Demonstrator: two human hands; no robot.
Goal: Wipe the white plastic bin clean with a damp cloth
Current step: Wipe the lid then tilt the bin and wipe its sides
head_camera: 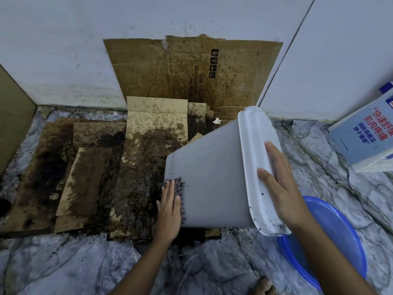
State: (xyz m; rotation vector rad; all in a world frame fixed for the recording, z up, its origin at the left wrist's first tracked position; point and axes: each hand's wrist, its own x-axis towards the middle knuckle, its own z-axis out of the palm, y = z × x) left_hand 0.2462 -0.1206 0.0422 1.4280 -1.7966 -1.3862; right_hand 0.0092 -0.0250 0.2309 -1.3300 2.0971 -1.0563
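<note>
The white plastic bin (214, 179) is tipped on its side, base pointing left and rim to the right, above the dirty floor. Dark specks dot its rim and lower left corner. My right hand (280, 184) grips the rim, thumb on the outside and fingers curled over the edge. My left hand (170, 207) lies flat with straight fingers, pressing a dark nubby cloth (180, 192) against the bin's side near the base corner. Most of the cloth is hidden under the hand.
Stained, mouldy cardboard sheets (148, 150) cover the floor and lean on the white wall (63, 50). A blue basin (331, 237) sits at lower right on the marble floor. A blue-and-white box (361, 135) lies at right. A bare foot (263, 286) shows at the bottom.
</note>
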